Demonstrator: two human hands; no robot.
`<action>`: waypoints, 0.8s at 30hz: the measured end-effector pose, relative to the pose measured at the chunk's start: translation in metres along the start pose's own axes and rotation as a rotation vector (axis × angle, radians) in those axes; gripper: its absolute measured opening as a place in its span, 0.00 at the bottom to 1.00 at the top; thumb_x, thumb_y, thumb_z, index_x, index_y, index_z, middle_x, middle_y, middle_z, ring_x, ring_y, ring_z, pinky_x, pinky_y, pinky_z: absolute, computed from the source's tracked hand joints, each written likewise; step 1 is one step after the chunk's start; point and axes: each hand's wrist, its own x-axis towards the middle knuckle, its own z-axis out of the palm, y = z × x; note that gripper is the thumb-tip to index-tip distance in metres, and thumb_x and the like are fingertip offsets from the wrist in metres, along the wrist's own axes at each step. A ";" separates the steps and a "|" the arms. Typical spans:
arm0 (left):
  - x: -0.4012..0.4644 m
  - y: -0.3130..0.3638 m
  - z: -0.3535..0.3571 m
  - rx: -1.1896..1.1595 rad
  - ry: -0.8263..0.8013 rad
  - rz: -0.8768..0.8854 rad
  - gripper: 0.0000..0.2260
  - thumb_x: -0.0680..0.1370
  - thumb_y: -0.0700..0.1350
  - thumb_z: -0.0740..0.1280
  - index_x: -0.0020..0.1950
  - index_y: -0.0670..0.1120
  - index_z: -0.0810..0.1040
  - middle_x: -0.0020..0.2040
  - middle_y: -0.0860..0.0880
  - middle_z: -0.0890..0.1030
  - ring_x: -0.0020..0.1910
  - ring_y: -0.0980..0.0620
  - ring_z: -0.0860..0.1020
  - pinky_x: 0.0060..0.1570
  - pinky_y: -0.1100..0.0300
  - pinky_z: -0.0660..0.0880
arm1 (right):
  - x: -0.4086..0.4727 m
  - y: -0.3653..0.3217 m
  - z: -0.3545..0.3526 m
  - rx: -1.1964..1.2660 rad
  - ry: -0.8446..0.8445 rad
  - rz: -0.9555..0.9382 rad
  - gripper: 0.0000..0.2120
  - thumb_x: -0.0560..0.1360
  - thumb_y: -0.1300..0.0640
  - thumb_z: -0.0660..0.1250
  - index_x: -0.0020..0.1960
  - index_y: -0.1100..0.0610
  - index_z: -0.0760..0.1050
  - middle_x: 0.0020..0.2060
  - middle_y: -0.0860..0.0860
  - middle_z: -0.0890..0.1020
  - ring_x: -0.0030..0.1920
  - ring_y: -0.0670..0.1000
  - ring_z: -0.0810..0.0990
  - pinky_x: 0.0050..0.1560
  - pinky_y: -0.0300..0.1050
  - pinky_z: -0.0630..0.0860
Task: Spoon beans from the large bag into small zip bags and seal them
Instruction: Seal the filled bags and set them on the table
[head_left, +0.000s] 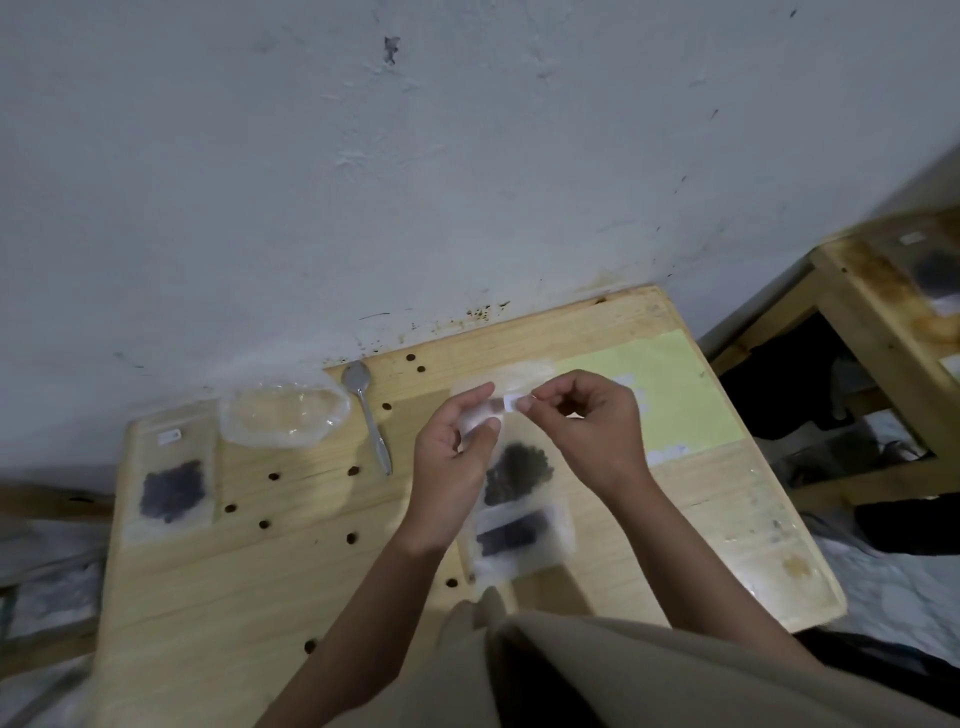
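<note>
Head view looks down on a wooden table (270, 597) set against a pale wall (467, 156). Just right of the table's centre, the left hand (457, 457) and the right hand (592, 421) hold a small zip bag (514, 467) with dark beans in it. The left fingers curl round its top edge, and the right thumb and finger pinch the white slider tab (511, 401) at that top edge. Directly below it, at 6 o'clock, lies a second filled bag (519, 540), partly hidden under the held one and by the left wrist. At 9 o'clock, well apart, a third filled bag (174, 483) lies flat. At 10 o'clock the large clear bag (283, 415) sits crumpled against the wall, with a metal spoon (369, 415) just beside it. Loose beans (265, 524) dot the wood around the hands. At 2 o'clock a yellow sheet (675, 395) lies partly behind the right hand. A second wooden frame (872, 322) stands at the far right.
</note>
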 end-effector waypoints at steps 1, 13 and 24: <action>-0.004 0.003 -0.001 -0.011 0.008 0.008 0.13 0.78 0.39 0.65 0.58 0.54 0.78 0.55 0.56 0.82 0.54 0.60 0.79 0.56 0.52 0.77 | -0.004 -0.002 0.004 -0.003 0.000 -0.005 0.07 0.66 0.60 0.77 0.35 0.55 0.79 0.30 0.48 0.81 0.32 0.44 0.78 0.37 0.36 0.75; -0.041 0.016 -0.040 -0.024 0.176 0.141 0.10 0.77 0.38 0.67 0.48 0.53 0.81 0.47 0.57 0.83 0.48 0.55 0.80 0.54 0.49 0.78 | -0.047 -0.027 0.043 -0.020 -0.022 -0.030 0.08 0.65 0.61 0.77 0.38 0.54 0.78 0.24 0.47 0.73 0.25 0.42 0.70 0.31 0.31 0.69; -0.067 0.021 -0.137 -0.003 0.186 0.194 0.08 0.77 0.39 0.67 0.48 0.52 0.81 0.48 0.57 0.83 0.51 0.60 0.79 0.52 0.62 0.76 | -0.095 -0.042 0.112 0.114 -0.001 -0.126 0.07 0.68 0.62 0.75 0.43 0.53 0.80 0.33 0.49 0.73 0.31 0.45 0.70 0.33 0.34 0.69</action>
